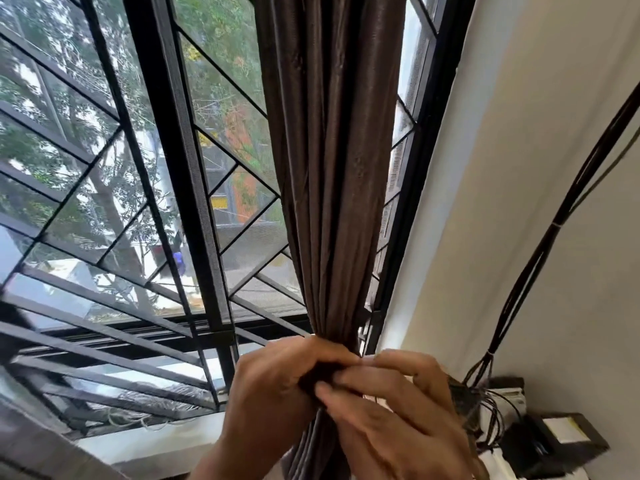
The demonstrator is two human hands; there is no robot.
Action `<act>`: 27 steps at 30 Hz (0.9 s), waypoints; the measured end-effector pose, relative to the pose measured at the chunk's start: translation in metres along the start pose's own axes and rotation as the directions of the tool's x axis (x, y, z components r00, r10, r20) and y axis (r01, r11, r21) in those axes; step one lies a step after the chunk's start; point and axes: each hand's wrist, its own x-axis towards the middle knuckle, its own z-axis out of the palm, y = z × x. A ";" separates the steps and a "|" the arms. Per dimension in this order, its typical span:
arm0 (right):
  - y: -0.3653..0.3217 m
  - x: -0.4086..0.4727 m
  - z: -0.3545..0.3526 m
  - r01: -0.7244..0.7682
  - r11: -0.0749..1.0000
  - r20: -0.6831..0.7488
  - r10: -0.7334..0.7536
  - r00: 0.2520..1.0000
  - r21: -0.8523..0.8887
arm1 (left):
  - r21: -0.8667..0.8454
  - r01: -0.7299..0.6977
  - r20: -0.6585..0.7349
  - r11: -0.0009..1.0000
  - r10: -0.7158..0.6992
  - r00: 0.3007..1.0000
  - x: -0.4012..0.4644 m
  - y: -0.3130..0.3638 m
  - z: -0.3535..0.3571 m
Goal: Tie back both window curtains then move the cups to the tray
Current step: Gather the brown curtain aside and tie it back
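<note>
The left hand [277,386] and the right hand [391,407] meet at the bottom centre of the view, both closed around the gathered brown curtain [332,168]. The left hand wraps the bunch from the left side, with its fingers curled over the front of the fabric. The right hand comes from the right, its fingers [349,377] bent and pressing on a dark fold of fabric between the two hands. I cannot tell if this dark piece is a tie-back band or only a part of the curtain.

The window [138,168] fills the left and the middle of the view. It has a black frame and a black metal grille [180,161] with slanted bars, and behind the glass there are green trees and part of a building. The curtain hangs in front of the right part of the window, pulled together into narrow vertical folds that become tight where the hands hold it; below the hands the fabric continues down, out of the view.

To the right stands a cream wall [536,168]. A bundle of dark cables [540,251] runs down along it, bound with thin ties, and spreads out near some black and white devices [533,441] in the lower right corner.
</note>
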 end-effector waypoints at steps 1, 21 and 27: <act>-0.003 -0.002 -0.005 -0.039 0.999 -0.038 0.038 0.999 -0.023 | -0.044 0.066 -0.026 0.997 -0.068 0.997 -0.003 -0.002 0.000; 0.014 0.047 -0.012 0.062 0.996 0.160 -0.070 0.985 0.059 | -0.321 0.356 0.114 0.877 -0.338 0.934 -0.004 -0.003 -0.015; 0.019 0.064 0.000 0.292 0.953 0.339 -0.250 0.907 -0.078 | -0.025 0.249 -0.058 0.968 -0.250 0.967 -0.008 -0.002 -0.022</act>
